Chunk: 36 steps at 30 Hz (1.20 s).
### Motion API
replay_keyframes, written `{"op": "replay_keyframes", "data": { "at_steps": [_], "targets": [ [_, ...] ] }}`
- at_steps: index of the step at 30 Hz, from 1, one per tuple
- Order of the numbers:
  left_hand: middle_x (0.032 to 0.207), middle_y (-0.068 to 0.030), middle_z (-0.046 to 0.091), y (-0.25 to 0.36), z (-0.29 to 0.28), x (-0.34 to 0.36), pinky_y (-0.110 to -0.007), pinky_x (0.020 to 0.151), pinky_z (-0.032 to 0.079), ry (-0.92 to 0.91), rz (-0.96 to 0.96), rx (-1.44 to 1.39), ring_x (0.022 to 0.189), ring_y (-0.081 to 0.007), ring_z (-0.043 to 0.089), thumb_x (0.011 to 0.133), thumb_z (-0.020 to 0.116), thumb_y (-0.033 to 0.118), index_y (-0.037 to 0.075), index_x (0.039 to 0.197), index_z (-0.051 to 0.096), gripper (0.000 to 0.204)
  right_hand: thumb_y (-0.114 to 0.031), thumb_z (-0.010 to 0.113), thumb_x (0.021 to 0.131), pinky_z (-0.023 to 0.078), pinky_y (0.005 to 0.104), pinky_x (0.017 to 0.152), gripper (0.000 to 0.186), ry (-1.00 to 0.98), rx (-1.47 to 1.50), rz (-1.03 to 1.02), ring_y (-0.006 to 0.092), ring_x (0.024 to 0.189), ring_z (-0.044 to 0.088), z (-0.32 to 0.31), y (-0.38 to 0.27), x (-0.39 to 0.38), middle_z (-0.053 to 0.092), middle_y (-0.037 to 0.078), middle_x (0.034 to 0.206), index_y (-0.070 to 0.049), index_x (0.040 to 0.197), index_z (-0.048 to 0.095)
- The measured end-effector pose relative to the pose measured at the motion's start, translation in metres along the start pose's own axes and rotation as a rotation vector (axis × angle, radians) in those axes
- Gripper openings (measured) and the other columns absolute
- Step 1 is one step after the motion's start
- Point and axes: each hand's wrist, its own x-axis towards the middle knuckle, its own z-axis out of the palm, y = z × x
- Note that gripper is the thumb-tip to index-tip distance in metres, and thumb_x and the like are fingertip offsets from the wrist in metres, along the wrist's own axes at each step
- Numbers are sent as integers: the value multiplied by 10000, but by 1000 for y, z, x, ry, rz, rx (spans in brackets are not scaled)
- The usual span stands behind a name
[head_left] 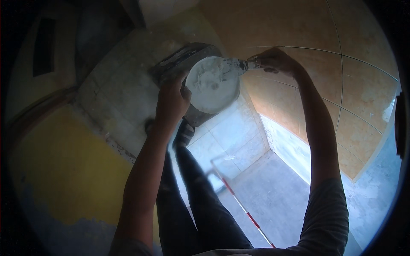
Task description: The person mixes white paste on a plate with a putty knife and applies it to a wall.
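My left hand (pixel 171 99) grips the near rim of a round bucket (pixel 212 87) filled with white paste and holds it up in front of me. My right hand (pixel 273 61) is closed around the handle of a small putty knife (pixel 245 65). Its blade rests on the bucket's upper right rim, smeared with the white paste. Both arms are raised toward the tiled wall (pixel 324 81) on the right.
Orange-brown wall tiles cover the right side, with pale floor tiles (pixel 232 138) below. A red and white striped rod (pixel 247 213) lies on the grey floor. A yellow painted wall (pixel 72 170) stands at the left. A flat trowel-like tool (pixel 179 59) shows behind the bucket. My dark-trousered legs (pixel 196 200) are below.
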Motion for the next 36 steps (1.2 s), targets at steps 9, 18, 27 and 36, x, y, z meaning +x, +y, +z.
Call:
{"op": "replay_keyframes", "data": {
  "at_steps": [9,18,27,36],
  "targets": [
    [961,-236,768,-6,-9,-8,-455,866,586,-29,-4,-105,912,-378,770,926,662,34,82,1392,685,469,-336,830,921,457,284,513,304,-189,-478,-116,74,604,588,-14,-101,73,690,-14,719,-64,1054,847],
    [833,-177,768,-7,-14,-14,-400,729,608,-32,-93,-142,762,-259,790,957,666,56,88,1417,697,462,-269,818,877,582,385,668,234,-236,-1345,-270,216,684,708,65,-232,78,764,103,825,-54,970,809],
    [1227,-287,745,-16,-26,-25,-458,1041,554,-47,-194,-295,1182,-419,717,921,628,19,-23,1322,722,414,-69,591,966,636,474,648,483,441,-965,-199,384,905,748,255,-118,-95,681,230,963,64,1429,557],
    [910,-218,801,13,-7,-15,-370,728,627,-41,-189,-251,777,-243,811,954,646,91,36,1392,718,447,-3,555,973,637,526,672,683,658,-491,-69,451,754,711,330,-1,-87,598,264,1006,-7,1636,392]
  ]
}}
